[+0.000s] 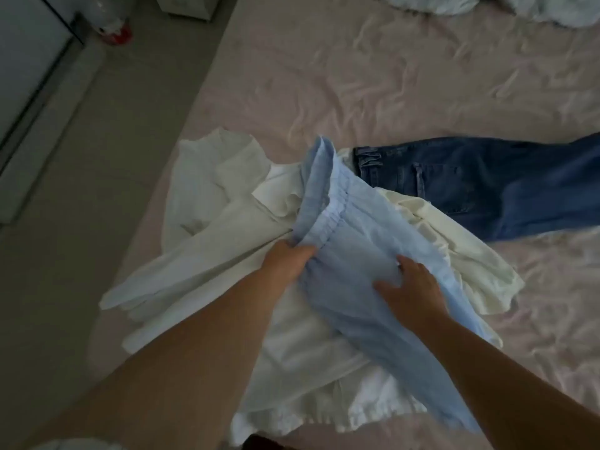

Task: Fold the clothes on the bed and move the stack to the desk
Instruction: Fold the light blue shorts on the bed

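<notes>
Left hand pinches blue garment at waistband, fingertips hidden in fabric. Right hand spread flat on it. Garment over white clothes on bed; jeans cut off right.

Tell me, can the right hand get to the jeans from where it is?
Probably yes. The right hand lies flat on the light blue garment, fingers spread, gripping nothing. The jeans lie uncovered on the bed beyond it, with only a cream top between.
</notes>
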